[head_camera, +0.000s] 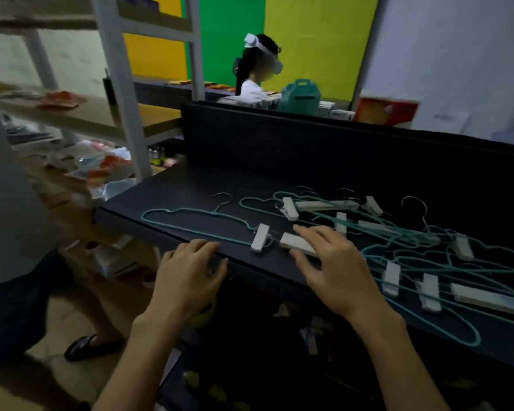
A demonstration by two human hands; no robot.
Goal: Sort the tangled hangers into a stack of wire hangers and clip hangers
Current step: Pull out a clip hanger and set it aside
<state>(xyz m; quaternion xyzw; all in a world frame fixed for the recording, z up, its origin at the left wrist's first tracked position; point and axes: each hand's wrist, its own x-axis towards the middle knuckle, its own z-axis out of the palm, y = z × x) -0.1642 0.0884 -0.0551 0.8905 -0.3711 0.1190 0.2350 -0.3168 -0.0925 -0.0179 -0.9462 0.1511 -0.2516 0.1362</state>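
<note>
Teal wire forms a single wire hanger (190, 223) laid at the left of the black table (166, 191). The left hand (190, 271) is rested on the table's front edge, fingers relaxed. The right hand (336, 268) is spread over a white clip (297, 244) — nothing is gripped. The tangled pile of hangers (413, 247) is spread further right.

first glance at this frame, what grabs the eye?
The tangle of teal wire hangers with white clips, spread over the right half of the black table. One teal hanger lies apart at the table's left front edge. In front, the left hand rests on that edge, and the right hand lies with spread fingers over a white clip bar.
</note>
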